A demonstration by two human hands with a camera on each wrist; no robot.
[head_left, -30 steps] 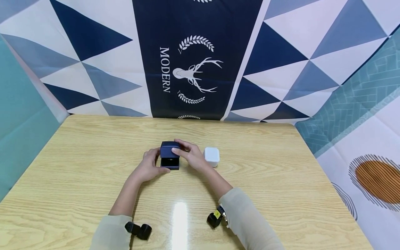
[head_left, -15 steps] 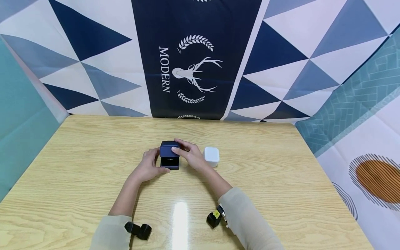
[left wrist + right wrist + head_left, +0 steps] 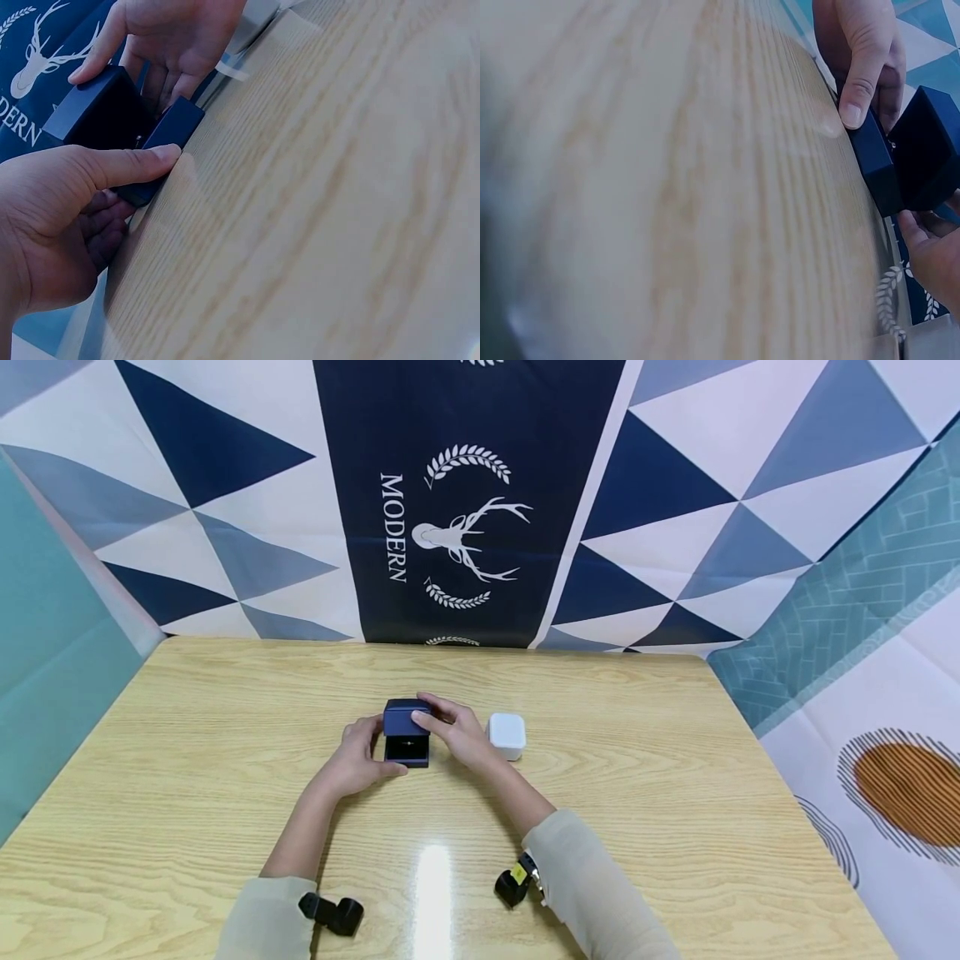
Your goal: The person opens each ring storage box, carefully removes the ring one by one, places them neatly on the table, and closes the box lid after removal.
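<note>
Head view, blue box point(image 3: 402, 724), between left fingers point(image 3: 367, 724) and right fingers point(image 3: 442, 704)

The word MODERN point(image 3: 393, 527) runs sideways in white capitals down the dark wall cloth point(image 3: 480, 518). The left wrist view shows only its end, DERN.
</note>
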